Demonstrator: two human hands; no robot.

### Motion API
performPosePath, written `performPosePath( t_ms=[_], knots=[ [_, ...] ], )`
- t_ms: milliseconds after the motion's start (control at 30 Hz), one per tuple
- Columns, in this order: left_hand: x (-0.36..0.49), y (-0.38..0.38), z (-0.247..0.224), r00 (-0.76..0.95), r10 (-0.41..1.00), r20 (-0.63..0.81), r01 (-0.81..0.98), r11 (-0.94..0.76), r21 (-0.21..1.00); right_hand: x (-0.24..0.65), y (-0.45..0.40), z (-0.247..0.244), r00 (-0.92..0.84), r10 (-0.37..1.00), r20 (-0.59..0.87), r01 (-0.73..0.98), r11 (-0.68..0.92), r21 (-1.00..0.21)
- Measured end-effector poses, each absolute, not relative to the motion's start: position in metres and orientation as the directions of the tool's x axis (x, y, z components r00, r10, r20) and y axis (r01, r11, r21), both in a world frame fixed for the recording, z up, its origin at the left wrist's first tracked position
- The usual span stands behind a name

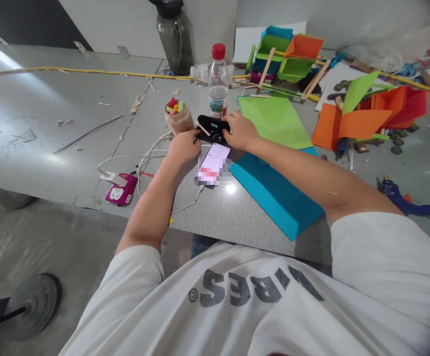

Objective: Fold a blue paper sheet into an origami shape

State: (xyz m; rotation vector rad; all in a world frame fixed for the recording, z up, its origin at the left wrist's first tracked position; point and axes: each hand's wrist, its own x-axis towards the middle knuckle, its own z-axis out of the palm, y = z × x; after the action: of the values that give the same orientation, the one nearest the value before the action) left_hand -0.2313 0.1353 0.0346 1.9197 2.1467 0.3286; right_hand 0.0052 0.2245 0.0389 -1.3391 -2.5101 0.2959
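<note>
A small black hinged case [213,122] stands with its lid raised, and a tiny blue light shows inside. At its left end my left hand [185,147] grips it, fingers curled on the edge. The other end is held by my right hand [240,130], with its fingertips on the lid and front rim. A short wooden stick [203,129] lies across the case's left part. Just in front of the case, a phone [214,160] with a lit screen lies plugged into a white cable [189,203]. A jar of colourful pieces [178,117] stands beside my left hand.
Behind the case stands a red-capped bottle [218,81]. Green card [276,118] and blue card [281,193] lie to the right, near paper-and-stick models [287,54]. A glue gun [404,198] lies far right. A purple power adapter [121,190] sits near the table's front edge.
</note>
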Motion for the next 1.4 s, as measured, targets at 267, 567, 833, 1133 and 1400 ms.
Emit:
performPosePath(
  t_ms=[267, 567, 833, 1133, 1400],
  knots=[
    [-0.229, 0.135, 0.038, -0.124, 0.992, -0.010, 0.945, 0.121, 0.303, 0.013, 0.216, 0.035, -0.645, 0.757, 0.104, 0.701, 0.641, -0.314],
    [-0.225, 0.135, 0.042, -0.190, 0.982, -0.007, 0.937, 0.183, 0.299, 0.012, 0.225, 0.039, -0.630, 0.776, 0.035, 0.742, 0.614, -0.270],
    [-0.221, 0.135, 0.037, -0.160, 0.987, -0.010, 0.931, 0.154, 0.330, 0.005, 0.228, 0.048, -0.643, 0.766, -0.008, 0.764, 0.641, -0.072],
    [-0.213, 0.148, 0.031, -0.098, 0.995, 0.036, 0.930, 0.078, 0.360, 0.006, 0.225, 0.055, -0.602, 0.798, 0.001, 0.797, 0.601, -0.053],
    [-0.213, 0.151, 0.028, -0.083, 0.997, 0.004, 0.951, 0.077, 0.301, 0.006, 0.225, 0.052, -0.623, 0.782, 0.001, 0.781, 0.622, -0.059]
  ],
)
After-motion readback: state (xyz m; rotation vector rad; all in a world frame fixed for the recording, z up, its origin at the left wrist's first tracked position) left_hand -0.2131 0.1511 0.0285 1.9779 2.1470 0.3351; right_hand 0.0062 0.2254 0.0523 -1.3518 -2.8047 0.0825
